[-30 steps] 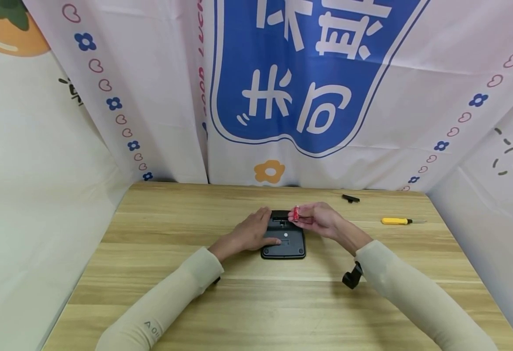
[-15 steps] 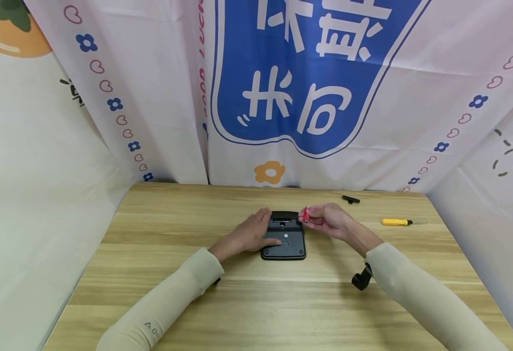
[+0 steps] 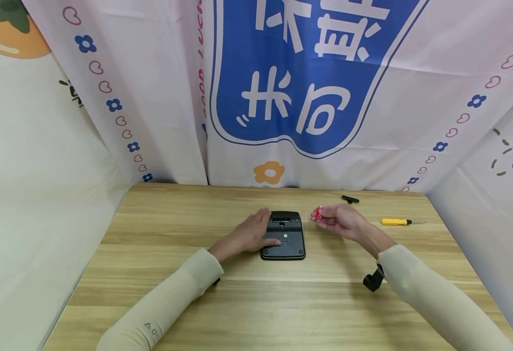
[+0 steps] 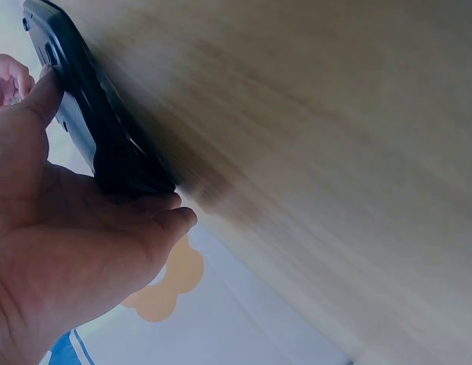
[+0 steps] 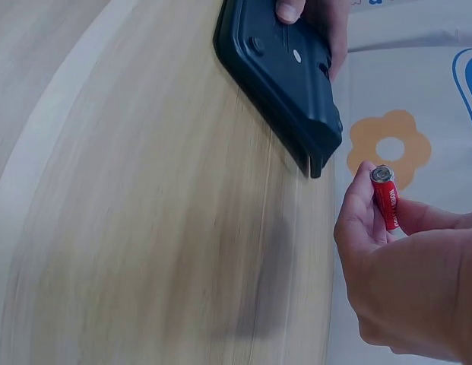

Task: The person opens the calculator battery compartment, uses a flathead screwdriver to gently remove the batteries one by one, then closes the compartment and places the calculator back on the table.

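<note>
A black calculator [image 3: 284,246] lies with its underside up on the wooden table, its battery slot [image 3: 281,220] uncovered near the far edge. My left hand [image 3: 251,231] holds it from the left, thumb across the back and fingers along the side and far edge, as the left wrist view [image 4: 76,220] also shows. To the right of the calculator and apart from it, my right hand [image 3: 343,222] pinches a small red battery [image 5: 386,196] between thumb and fingers. One metal end of the battery faces the right wrist camera. Whether anything sits in the slot cannot be told.
A small black battery cover [image 3: 350,199] lies near the table's far edge, beyond my right hand. Farther right rests a screwdriver [image 3: 395,222] with a yellow handle. A printed cloth [image 3: 238,165] hangs behind the table [image 3: 256,307], and pale cloth walls flank it.
My right hand has moved right, away from the calculator's slot, carrying the red battery. My left hand and the calculator have stayed put.
</note>
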`<state>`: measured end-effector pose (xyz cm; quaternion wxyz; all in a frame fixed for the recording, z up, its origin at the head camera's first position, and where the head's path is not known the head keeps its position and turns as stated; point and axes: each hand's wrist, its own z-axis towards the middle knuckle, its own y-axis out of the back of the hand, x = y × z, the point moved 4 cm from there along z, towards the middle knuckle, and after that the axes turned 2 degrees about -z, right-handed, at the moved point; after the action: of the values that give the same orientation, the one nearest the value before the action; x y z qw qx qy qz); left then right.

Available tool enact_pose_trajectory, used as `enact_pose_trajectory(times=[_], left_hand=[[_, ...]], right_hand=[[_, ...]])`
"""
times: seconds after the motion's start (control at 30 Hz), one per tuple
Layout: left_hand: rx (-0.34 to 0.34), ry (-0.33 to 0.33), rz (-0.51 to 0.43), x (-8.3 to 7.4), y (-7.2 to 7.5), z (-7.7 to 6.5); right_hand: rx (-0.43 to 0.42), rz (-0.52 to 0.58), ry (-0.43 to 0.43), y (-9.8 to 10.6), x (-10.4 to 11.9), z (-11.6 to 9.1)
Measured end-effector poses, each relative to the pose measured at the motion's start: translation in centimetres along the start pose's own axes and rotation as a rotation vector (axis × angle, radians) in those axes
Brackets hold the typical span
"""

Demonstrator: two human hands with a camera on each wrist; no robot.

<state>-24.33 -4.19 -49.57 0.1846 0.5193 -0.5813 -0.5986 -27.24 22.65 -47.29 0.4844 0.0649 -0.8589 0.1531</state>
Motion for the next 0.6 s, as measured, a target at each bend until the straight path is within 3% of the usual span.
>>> enact_pose_trajectory(times=[0.6], left_hand=[[-0.002, 0.003, 0.0, 0.0, 0.0, 0.0]], right_hand=[[-0.021, 0.021, 0.024, 3.6, 0.6, -1.2]])
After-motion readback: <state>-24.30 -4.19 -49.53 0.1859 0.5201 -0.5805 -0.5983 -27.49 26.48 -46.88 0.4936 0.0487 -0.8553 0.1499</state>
